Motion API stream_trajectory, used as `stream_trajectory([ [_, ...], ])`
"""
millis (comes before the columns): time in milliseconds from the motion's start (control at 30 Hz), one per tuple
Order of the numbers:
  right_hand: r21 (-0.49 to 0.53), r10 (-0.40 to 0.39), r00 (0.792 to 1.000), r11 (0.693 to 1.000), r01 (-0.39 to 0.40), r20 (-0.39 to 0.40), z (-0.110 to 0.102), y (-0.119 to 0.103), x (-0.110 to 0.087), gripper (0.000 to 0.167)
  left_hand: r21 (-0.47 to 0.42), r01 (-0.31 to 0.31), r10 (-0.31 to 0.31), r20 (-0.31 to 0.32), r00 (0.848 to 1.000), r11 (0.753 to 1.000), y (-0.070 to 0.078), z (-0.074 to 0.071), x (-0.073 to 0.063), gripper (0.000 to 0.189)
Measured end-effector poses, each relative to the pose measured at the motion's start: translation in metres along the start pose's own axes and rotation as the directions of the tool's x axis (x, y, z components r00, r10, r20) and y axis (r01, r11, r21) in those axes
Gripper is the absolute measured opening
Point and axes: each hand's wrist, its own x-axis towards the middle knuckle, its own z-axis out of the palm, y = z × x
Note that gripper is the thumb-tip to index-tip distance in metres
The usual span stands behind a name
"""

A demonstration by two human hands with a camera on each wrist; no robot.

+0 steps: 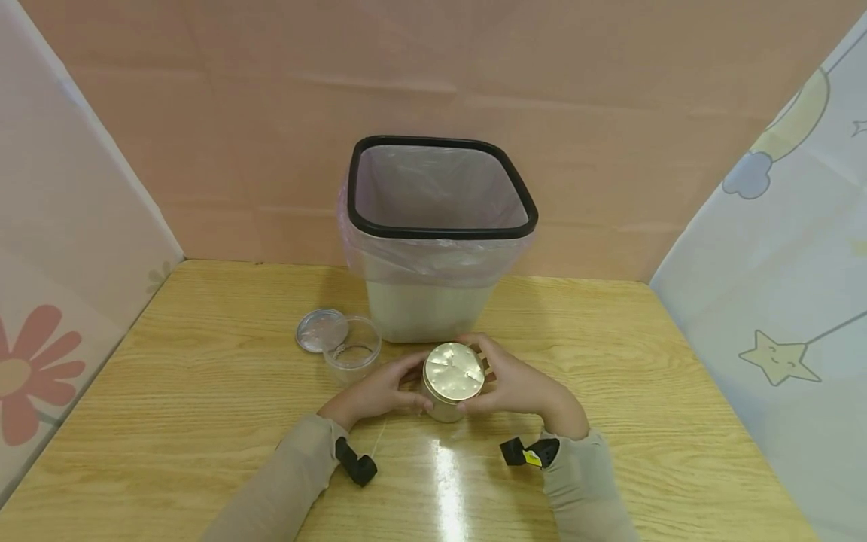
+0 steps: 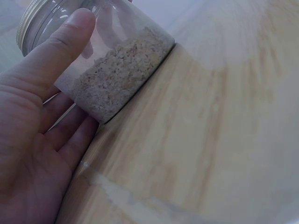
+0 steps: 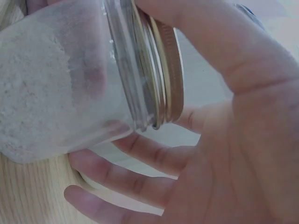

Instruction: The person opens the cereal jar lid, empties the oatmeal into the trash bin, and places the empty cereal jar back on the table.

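A clear jar [image 2: 122, 70] with a dented gold screw lid [image 1: 454, 371] stands on the wooden table, part filled with pale flaky material [image 3: 32, 88]. From its left side my left hand [image 1: 379, 390] holds the jar, thumb across the front and fingers reaching behind. My right hand [image 1: 515, 380] grips it from the right, the thumb up by the lid's rim and the fingers spread around the far side. In the head view the lid covers most of the jar's body. The lid sits on the jar's mouth.
Behind the jar stands a white bin [image 1: 427, 305] with a black rim and a thin liner bag. An open clear plastic tub [image 1: 352, 354] is left of my left hand, overlapping a round silvery-rimmed lid [image 1: 311, 331]. Cloth walls [image 1: 271, 150] enclose the table.
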Motion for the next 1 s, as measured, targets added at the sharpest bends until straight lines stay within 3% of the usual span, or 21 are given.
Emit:
stream_trajectory([
  [700, 0.017, -0.01, 1.0, 1.0, 0.01, -0.009, -0.0036, 0.0, -0.002, 0.08, -0.007, -0.008, 0.008, 0.006, 1.0, 1.0, -0.0008, 0.0001, -0.0007, 0.085],
  [1000, -0.032, -0.022, 0.998, 0.999, 0.02, -0.054, -0.0082, 0.0028, -0.0051, 0.073, 0.03, 0.007, -0.007, 0.0, 1.0, 1.0, -0.0001, -0.0004, -0.0015, 0.085],
])
